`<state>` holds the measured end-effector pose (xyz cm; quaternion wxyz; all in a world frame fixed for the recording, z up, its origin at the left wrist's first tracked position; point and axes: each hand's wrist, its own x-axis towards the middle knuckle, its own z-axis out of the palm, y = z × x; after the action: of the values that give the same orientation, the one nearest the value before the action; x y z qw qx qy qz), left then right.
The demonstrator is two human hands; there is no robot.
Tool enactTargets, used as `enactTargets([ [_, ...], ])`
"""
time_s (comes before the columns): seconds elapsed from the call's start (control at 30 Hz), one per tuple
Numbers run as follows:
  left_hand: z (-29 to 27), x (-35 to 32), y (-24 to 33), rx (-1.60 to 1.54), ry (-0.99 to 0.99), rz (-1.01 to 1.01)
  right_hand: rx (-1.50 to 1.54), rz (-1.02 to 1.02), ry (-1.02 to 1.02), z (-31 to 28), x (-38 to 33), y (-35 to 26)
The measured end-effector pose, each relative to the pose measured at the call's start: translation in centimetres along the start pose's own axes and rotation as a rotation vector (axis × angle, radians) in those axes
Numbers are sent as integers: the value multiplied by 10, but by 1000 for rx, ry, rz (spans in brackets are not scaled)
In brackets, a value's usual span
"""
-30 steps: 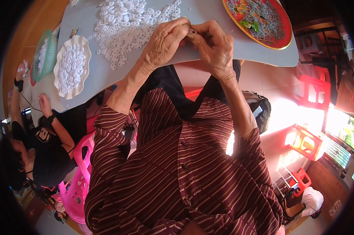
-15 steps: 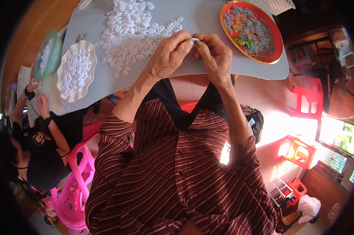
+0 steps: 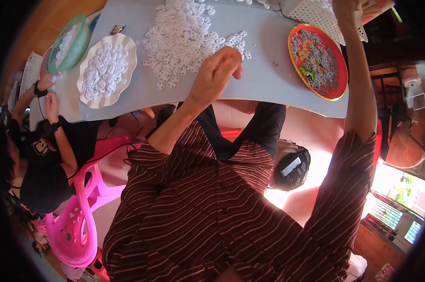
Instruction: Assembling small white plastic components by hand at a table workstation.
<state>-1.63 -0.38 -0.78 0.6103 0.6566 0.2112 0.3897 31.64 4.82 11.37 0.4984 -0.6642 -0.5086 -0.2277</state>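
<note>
My left hand [image 3: 217, 73] is above the near side of the table, its fingers curled closed; whatever they may hold is hidden. Just beyond it spreads a pile of small white plastic pieces [image 3: 174, 35], with rounded ends and holes. My right arm stretches to the far right, where my right hand [image 3: 351, 11] is over a white perforated basket [image 3: 311, 14]. The top edge cuts that hand off and its fingers do not show clearly. Nearer on the right lies a red gold-rimmed plate [image 3: 342, 70] with many small grey pieces.
A white wavy-edged dish [image 3: 87, 96] of white oval pieces stands on the left of the grey table [image 3: 264, 89]. Beyond it is a green mesh basket [image 3: 80, 44]. A co-worker [image 3: 47, 174] sits at the left, hands at the table edge, near a pink chair [image 3: 87, 202].
My hands were together over the table, pinching a small white piece. They have parted: the right has reached far right to the basket, while the left stays above the table. The view has shifted.
</note>
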Motion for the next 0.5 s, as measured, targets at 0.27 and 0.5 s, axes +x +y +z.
enactTargets([
  [0.27,-14,-8,6,-123,67,-90,320,-143,-690,44,-125,-103],
  [0.5,-13,-4,3,-222,243,60,411,-183,-985,62,-149,-125],
])
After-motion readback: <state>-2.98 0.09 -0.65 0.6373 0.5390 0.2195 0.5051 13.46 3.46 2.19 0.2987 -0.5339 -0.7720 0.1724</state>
